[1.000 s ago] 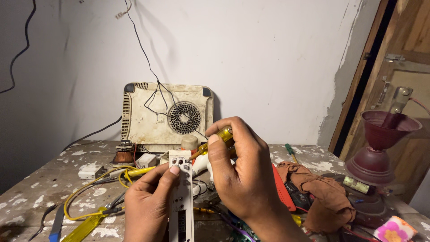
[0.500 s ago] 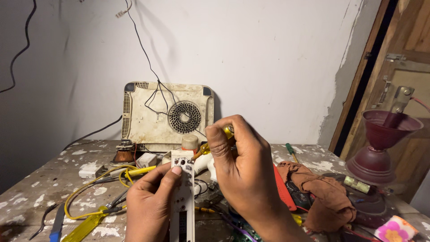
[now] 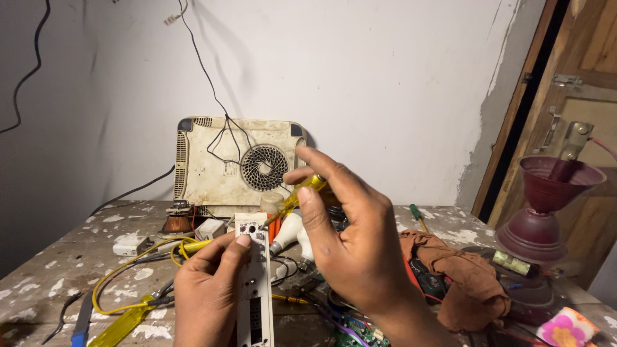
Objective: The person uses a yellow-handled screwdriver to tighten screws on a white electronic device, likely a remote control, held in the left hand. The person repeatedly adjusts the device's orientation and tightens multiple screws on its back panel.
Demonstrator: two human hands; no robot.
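My left hand grips a long white plastic panel with small holes, held upright over the table, thumb pressed on its upper part. My right hand holds a small screwdriver with a clear yellow handle. Its tip rests on the top end of the panel. Behind my hands lie white bulbs and tangled wires.
A dirty white appliance base with a round fan grille leans on the wall. Yellow wire, a yellow-handled tool, a copper coil, a brown rag, a circuit board and a maroon funnel-shaped stand crowd the paint-spattered table.
The panel has risen slightly in my left hand. My right hand has shifted the screwdriver so its tip meets the panel's top end.
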